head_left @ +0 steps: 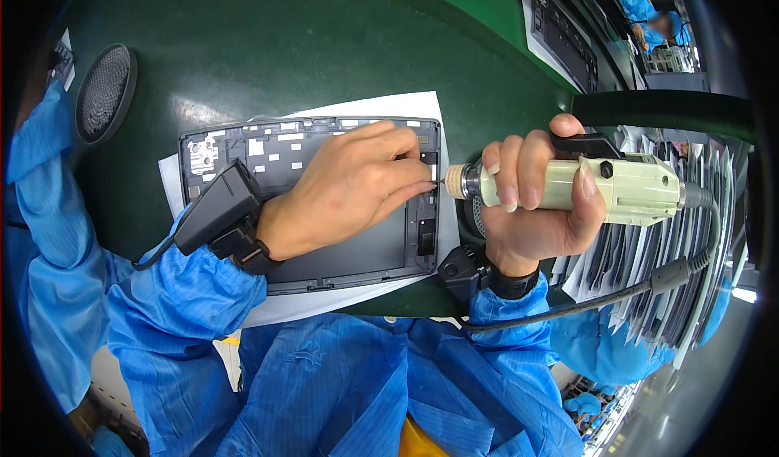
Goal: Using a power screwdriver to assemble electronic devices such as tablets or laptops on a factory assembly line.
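The right hand [523, 234] closes around a pale-green cylindrical power screwdriver [625, 193], long axis aimed at the left hand [357, 173], fingertips bunched, hold unclear, with a dark rectangular panel [365, 256] beneath.

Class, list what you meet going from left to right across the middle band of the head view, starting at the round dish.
Round dish → black wrist device → left hand → pale green handheld driver.
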Demonstrator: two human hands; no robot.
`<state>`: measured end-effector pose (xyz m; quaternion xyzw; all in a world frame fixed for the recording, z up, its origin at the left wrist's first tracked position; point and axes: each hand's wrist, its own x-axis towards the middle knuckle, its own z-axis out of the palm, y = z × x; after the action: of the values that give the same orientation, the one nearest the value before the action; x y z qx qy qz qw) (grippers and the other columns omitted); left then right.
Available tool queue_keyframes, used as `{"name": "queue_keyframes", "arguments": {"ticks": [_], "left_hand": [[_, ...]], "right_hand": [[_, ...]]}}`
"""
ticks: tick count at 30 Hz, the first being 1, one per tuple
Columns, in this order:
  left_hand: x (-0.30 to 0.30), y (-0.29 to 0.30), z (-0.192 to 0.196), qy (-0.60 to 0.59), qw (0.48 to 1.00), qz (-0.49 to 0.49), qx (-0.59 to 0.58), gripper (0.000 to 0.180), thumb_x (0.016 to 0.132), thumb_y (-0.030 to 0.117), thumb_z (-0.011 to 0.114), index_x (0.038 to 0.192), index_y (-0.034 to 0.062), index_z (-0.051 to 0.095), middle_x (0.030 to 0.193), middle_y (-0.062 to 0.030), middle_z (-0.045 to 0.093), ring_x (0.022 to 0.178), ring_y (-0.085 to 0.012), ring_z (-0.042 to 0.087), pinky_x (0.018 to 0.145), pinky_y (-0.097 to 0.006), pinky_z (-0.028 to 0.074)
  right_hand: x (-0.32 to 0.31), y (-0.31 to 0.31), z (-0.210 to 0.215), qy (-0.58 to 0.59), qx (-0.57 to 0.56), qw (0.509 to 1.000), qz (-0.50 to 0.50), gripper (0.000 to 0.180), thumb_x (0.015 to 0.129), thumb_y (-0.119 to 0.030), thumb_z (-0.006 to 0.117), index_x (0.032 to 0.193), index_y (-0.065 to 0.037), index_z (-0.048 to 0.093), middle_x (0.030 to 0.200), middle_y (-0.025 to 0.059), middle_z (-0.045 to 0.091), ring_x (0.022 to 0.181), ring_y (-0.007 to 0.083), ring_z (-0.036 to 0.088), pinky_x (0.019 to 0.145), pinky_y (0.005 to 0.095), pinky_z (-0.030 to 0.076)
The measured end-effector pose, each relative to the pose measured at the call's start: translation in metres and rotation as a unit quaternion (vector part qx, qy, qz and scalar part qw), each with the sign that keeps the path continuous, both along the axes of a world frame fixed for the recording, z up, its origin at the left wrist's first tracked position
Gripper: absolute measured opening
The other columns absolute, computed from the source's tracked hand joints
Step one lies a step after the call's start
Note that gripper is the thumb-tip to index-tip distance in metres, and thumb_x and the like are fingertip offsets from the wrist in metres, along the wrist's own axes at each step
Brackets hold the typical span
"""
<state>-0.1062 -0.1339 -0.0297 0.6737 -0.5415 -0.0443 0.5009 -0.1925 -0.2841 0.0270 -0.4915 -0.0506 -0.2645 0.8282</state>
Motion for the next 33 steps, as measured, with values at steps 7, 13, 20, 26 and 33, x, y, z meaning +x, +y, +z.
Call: {"name": "queue_keyframes", "arguments": {"ticks": [7, 13, 20, 26, 33], "left_hand": [[-0.001, -0.001, -0.003, -0.014, 1.0, 0.002, -0.011, 0.012, 0.068, 0.007, 0.07, 0.075, 0.0024, 0.062, 0.074, -0.0071, 0.054, 0.068, -0.0245, 0.054, 0.058, -0.034, 0.044], [-0.001, -0.002, -0.003, -0.025, 0.999, 0.006, -0.029, 0.017, 0.069, 0.01, 0.069, 0.083, 0.0034, 0.062, 0.077, -0.0067, 0.053, 0.069, -0.0242, 0.054, 0.058, -0.034, 0.044], [-0.011, 0.006, 0.007, -0.139, 0.982, 0.004, 0.131, 0.03, 0.067, 0.02, 0.071, 0.094, 0.0064, 0.066, 0.082, -0.0034, 0.048, 0.077, -0.0182, 0.053, 0.057, -0.03, 0.048], [-0.012, 0.004, 0.008, -0.131, 0.981, -0.006, 0.144, 0.032, 0.068, 0.02, 0.071, 0.097, 0.0061, 0.065, 0.084, -0.0034, 0.048, 0.079, -0.0179, 0.052, 0.057, -0.031, 0.049], [-0.015, 0.002, 0.009, -0.137, 0.978, -0.009, 0.156, 0.031, 0.07, 0.019, 0.07, 0.097, 0.0056, 0.065, 0.084, -0.0037, 0.048, 0.079, -0.0183, 0.052, 0.057, -0.031, 0.049]], "right_hand": [[-0.002, 0.005, 0.002, 0.016, -0.053, 0.998, 0.022, 0.045, 0.084, -0.029, 0.044, 0.114, 0.005, 0.043, 0.057, 0.0031, 0.045, 0.05, 0.0145, 0.044, 0.064, 0.0336, 0.041], [0.0, 0.005, 0.005, 0.02, -0.082, 0.996, 0.0, 0.045, 0.084, -0.028, 0.045, 0.113, 0.006, 0.043, 0.057, 0.0034, 0.044, 0.051, 0.0146, 0.044, 0.063, 0.0332, 0.041], [0.01, -0.002, -0.005, 0.056, -0.117, 0.989, -0.071, 0.044, 0.082, -0.03, 0.044, 0.111, 0.003, 0.047, 0.053, 0.0014, 0.04, 0.048, 0.0126, 0.04, 0.061, 0.0323, 0.038], [0.01, -0.006, -0.012, 0.077, -0.12, 0.987, -0.079, 0.042, 0.081, -0.03, 0.044, 0.109, 0.001, 0.048, 0.055, 0.0016, 0.042, 0.049, 0.0131, 0.041, 0.061, 0.0331, 0.039], [0.009, -0.006, -0.012, 0.087, -0.113, 0.987, -0.073, 0.038, 0.082, -0.029, 0.045, 0.106, 0.0, 0.049, 0.056, 0.0014, 0.042, 0.05, 0.0131, 0.041, 0.061, 0.0328, 0.039]]}}
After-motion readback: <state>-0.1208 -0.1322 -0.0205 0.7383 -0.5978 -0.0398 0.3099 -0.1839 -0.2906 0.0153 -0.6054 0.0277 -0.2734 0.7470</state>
